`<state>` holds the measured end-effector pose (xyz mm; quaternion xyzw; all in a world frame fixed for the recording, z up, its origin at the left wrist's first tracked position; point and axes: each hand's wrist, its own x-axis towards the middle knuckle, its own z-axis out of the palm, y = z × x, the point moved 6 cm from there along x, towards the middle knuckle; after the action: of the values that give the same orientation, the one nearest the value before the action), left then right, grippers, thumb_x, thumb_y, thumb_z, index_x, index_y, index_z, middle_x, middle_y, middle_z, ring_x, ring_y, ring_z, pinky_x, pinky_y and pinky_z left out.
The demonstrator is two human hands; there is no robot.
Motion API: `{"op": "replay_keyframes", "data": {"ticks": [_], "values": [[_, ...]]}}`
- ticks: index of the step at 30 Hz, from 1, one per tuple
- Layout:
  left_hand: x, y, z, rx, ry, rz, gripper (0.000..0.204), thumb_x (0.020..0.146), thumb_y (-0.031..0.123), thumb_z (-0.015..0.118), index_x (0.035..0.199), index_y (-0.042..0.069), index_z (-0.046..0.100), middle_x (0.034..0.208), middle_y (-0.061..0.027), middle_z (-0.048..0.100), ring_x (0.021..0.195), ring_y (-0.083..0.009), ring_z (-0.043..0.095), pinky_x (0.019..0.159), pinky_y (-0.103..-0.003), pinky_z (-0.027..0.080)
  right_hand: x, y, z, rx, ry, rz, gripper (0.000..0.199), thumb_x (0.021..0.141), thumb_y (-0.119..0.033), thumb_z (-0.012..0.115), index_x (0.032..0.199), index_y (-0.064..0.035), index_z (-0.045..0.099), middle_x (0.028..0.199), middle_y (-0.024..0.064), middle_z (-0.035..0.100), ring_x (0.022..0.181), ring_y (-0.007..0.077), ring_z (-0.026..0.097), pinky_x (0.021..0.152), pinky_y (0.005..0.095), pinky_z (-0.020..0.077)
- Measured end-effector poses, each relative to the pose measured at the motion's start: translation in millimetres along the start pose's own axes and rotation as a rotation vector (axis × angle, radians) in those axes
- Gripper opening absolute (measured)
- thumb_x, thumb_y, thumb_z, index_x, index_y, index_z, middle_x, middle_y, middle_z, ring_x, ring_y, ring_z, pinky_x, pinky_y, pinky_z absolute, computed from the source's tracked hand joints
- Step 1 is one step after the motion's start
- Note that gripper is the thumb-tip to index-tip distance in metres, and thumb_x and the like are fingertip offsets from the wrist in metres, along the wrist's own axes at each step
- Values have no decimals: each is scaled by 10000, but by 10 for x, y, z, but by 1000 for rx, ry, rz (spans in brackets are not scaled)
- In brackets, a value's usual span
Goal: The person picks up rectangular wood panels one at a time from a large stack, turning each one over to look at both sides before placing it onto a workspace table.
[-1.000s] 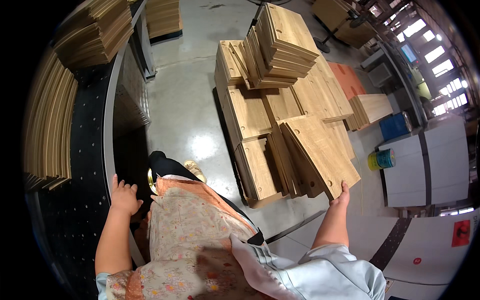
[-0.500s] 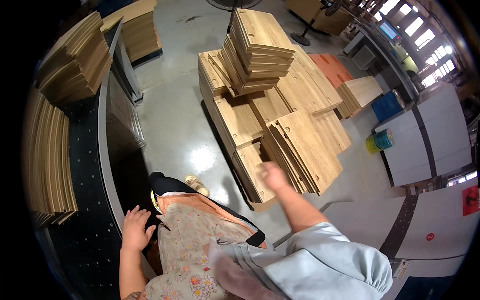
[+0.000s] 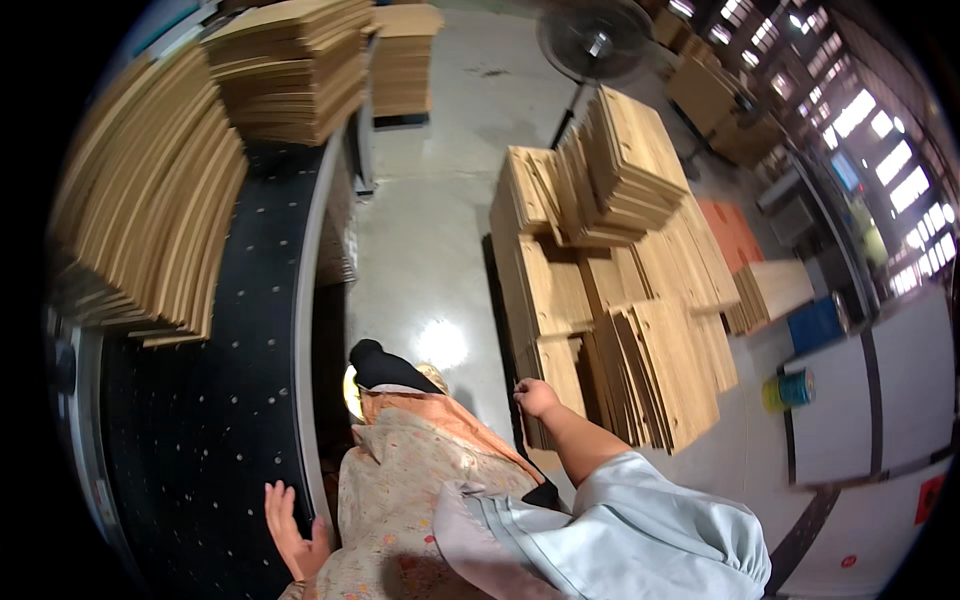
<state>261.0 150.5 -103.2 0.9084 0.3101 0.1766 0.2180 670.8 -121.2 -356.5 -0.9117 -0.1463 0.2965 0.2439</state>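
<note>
My left hand [image 3: 297, 532], fingers spread, is at the rim of the black perforated table [image 3: 245, 400] and holds nothing. My right hand [image 3: 537, 397] is closed beside the near-left part of a low stack of light wood-grain panels [image 3: 560, 285]; whatever is in its fingers, if anything, is hidden. Just right of this hand, several panels [image 3: 660, 365] lean together in a slanted pile. Farther back on the stack rises a taller, uneven pile of panels [image 3: 640, 135] with round holes near their corners.
Thin boards [image 3: 150, 200] stand in a leaning row on the table, with another board pile [image 3: 290, 70] behind. A standing fan [image 3: 595, 42] is beyond the panels. Grey floor [image 3: 420, 230] runs between table and stack. A yellow-and-teal bucket [image 3: 790, 390] sits at right.
The view has swung left, showing more of the table. My right hand, blurred before, has moved left across the near panel to its edge. My left hand has shifted onto the table's rim.
</note>
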Motion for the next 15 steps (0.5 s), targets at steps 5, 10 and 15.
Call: {"op": "replay_keyframes", "data": {"ticks": [5, 10, 15], "values": [[51, 143, -126, -188, 159, -19, 514, 652, 10, 649, 1151, -34, 532, 1228, -200, 522, 1201, -378, 450, 1042, -470, 293, 370, -1258, -31, 286, 4, -257, 60, 823, -79, 602, 848, -28, 621, 729, 15, 611, 663, 89, 543, 623, 244, 453], [56, 0, -190, -330, 201, -85, 438, 696, 62, 683, 1116, 24, 568, 1126, -141, 603, 1088, -306, 547, 1020, -452, 324, -220, -3326, 109, 516, -101, -757, 166, 832, -124, 608, 964, -30, 642, 831, 67, 645, 785, 157, 593, 740, 288, 479], [-72, -247, -171, -817, 150, -260, 334, 772, 41, 640, 1099, 10, 580, 1062, -118, 628, 1018, -231, 585, 1001, -389, 368, -1159, -4427, 472, 309, -344, -1151, 144, 851, -82, 577, 966, -14, 632, 895, 88, 636, 839, 187, 605, 765, 292, 482]]}}
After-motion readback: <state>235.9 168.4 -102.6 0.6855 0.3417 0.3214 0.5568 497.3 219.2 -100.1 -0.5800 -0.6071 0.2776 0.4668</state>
